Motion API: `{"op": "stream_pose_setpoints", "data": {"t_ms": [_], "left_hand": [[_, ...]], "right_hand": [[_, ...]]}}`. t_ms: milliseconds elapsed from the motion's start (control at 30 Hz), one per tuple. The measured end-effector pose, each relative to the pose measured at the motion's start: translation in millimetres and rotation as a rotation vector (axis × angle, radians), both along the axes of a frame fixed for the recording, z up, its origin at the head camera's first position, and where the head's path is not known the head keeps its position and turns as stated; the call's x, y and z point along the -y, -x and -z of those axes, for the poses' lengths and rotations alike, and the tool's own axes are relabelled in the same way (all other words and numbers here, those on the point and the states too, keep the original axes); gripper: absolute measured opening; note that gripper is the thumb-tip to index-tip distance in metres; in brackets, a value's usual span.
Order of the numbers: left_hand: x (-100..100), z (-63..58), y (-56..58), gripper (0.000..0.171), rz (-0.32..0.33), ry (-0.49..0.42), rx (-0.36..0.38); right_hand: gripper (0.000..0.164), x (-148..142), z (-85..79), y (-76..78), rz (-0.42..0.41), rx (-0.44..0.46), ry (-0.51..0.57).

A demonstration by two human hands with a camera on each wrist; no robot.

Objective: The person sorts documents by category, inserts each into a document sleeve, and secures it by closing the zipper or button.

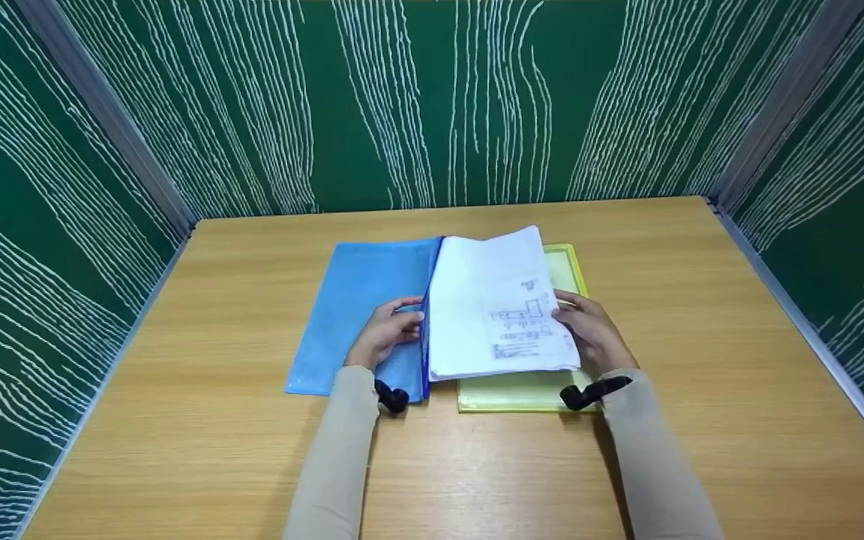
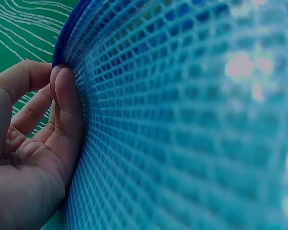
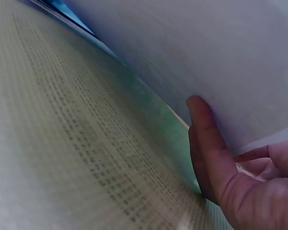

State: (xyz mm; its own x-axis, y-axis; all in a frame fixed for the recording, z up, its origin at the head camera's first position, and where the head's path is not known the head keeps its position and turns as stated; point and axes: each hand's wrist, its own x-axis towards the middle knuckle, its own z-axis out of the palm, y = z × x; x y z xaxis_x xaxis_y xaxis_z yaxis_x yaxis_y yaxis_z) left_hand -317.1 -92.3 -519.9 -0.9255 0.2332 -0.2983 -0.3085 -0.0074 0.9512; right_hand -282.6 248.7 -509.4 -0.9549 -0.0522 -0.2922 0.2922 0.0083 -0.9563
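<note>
A blue mesh zip pouch [image 1: 372, 274] lies on the left, its dark blue edge raised. My left hand [image 1: 387, 330] pinches that edge between thumb and fingers; the left wrist view shows the mesh [image 2: 173, 120] close up beside the hand [image 2: 33, 120]. My right hand [image 1: 593, 334] grips the right side of a stack of white papers [image 1: 469, 315] with printed diagrams. The papers' left side meets the pouch's raised edge; how far inside it reaches is hidden. Beneath the papers is a yellow mesh pouch [image 1: 518, 394], also seen below the right hand [image 3: 249, 177].
The pouches lie on a wooden table [image 1: 214, 322]. Green panels [image 1: 432, 105] with white wavy lines stand along the back and both sides, joined by grey metal posts [image 1: 769, 105]. Black wrist cameras [image 1: 394, 399] are strapped at both sleeves.
</note>
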Motion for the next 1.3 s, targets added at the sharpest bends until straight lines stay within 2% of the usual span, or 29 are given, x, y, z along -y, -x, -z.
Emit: {"op": "stream_pose_setpoints", "data": {"t_ms": [400, 700, 1033, 1300], "left_hand": [[-1, -4.6, -0.6, 0.041, 0.019, 0.012, 0.026], [-5, -5.7, -0.2, 0.042, 0.043, 0.044, 0.013], [-10, -9.2, -1.6, 0.041, 0.031, 0.061, 0.020], [-10, -10.6, -1.8, 0.040, 0.015, 0.083, 0.026]], "right_hand": [[0.055, 3, -8.0, -2.3, -0.013, 0.012, 0.076], [0.053, 4, -11.8, -5.0, -0.047, 0.011, 0.015], [0.058, 11, -10.8, -7.1, -0.064, 0.012, 0.058], [0.058, 11, -11.2, -6.8, -0.111, 0.018, 0.002]]}}
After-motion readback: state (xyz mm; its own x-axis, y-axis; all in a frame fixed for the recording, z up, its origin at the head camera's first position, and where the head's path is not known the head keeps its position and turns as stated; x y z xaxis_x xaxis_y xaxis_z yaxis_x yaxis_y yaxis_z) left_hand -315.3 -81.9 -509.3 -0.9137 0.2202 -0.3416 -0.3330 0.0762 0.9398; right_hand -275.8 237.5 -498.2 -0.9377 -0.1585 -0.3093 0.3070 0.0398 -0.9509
